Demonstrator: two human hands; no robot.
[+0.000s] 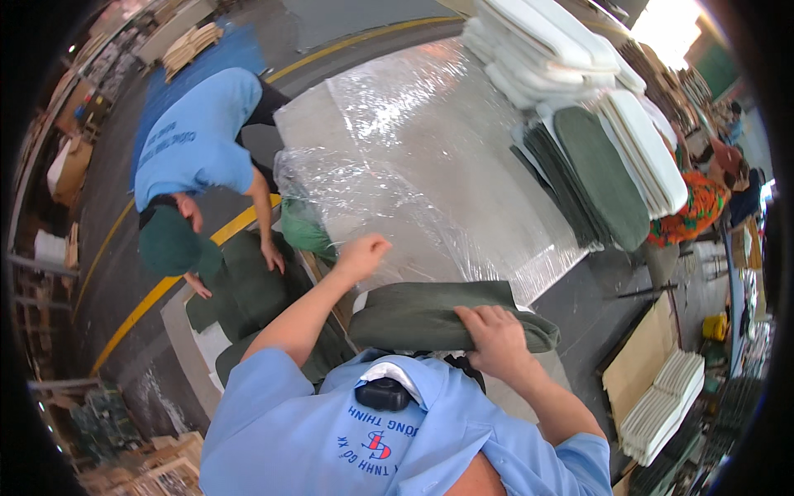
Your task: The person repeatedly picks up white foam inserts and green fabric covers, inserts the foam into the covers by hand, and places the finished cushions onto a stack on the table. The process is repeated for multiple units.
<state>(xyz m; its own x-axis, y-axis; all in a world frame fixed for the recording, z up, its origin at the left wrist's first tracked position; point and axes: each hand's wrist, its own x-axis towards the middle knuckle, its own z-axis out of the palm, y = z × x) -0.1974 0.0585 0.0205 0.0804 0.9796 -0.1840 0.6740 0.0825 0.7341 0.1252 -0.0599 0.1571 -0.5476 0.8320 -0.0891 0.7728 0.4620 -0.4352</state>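
A dark green padded cushion (pixel 409 318) lies across in front of my chest, with a bit of white showing at its ends. My right hand (pixel 496 335) grips its right part, fingers over the top. My left hand (pixel 364 255) is raised past the cushion's far left edge, above the plastic-wrapped table (pixel 422 182). Its fingers are curled closed, and whether anything is in them is hidden. To the left, more dark green cushions (pixel 248 289) lie in a pile, where a co-worker in a blue shirt (pixel 194 136) bends over with both hands on them.
White cushions (pixel 554 41) are stacked at the table's far right. Beside them stand dark green cushions (pixel 595 169) and white ones on edge. A green bag (pixel 304 227) sits at the table's left edge. White slabs (pixel 664 405) lie on cardboard at lower right.
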